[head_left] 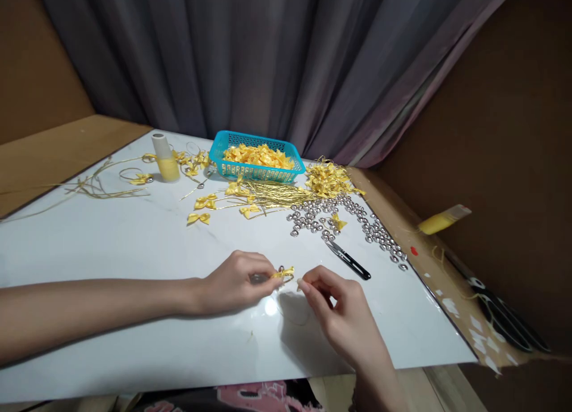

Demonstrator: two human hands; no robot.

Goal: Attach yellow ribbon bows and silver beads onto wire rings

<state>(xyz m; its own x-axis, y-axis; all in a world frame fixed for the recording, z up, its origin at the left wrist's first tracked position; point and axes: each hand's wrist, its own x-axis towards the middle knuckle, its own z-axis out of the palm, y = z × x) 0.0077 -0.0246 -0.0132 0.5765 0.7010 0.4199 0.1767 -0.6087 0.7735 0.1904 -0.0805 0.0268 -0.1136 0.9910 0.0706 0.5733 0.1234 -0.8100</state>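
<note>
My left hand (243,283) pinches a small yellow ribbon bow (286,272) between thumb and forefinger. A round silver piece (281,268) shows at the bow's top, and a thin gold cord seems to curve from it. Just to the right, my right hand (339,305) has thumb and forefinger pressed together, close to the bow but apart from it. A tiny pale bit shows at those fingertips, too small to name. Black thread snips (348,261) lie beyond my right hand, beside many small shiny silver pieces (308,217).
A blue plastic basket (220,168) full of yellow bows stands at the back. Gold cords (277,194) and a heap of bows (328,180) lie before and beside it. A yellow-labelled bottle (167,162) stands left. Right are another bottle (442,219), scissors (500,317) and paper scraps.
</note>
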